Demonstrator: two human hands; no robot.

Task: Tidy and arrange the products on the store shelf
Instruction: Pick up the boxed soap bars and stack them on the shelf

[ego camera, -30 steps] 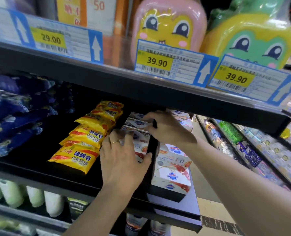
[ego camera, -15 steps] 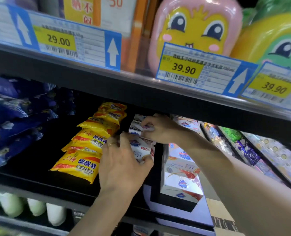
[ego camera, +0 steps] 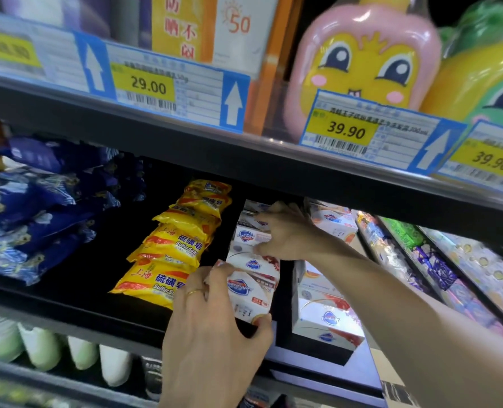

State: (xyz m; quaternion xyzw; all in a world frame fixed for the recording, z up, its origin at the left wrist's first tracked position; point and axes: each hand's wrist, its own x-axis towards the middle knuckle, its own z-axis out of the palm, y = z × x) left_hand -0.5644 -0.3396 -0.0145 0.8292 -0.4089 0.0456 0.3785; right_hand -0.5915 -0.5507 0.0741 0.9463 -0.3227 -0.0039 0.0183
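A row of white soap boxes (ego camera: 251,262) runs front to back on the dark middle shelf (ego camera: 67,293). My left hand (ego camera: 215,328), a ring on one finger, grips the front soap box (ego camera: 251,295) with fingers on its left side and thumb under its near edge. My right hand (ego camera: 285,231) reaches further in and holds boxes at the back of the same row, fingers curled over their tops. A second row of white soap boxes (ego camera: 326,316) lies to the right. Yellow sulfur soap packs (ego camera: 170,260) are stacked in a row just left of my hands.
Blue packets (ego camera: 38,207) pile up at the shelf's left. The upper shelf edge (ego camera: 244,154) hangs low over my right hand, carrying price tags (ego camera: 362,128) and cartoon-face bottles (ego camera: 365,60). White bottles (ego camera: 76,351) stand on the shelf below. More goods fill shelves at the right (ego camera: 435,260).
The view has shifted down and closer. My left hand slid toward the front box and now grips it. My right hand stays on the rear boxes.
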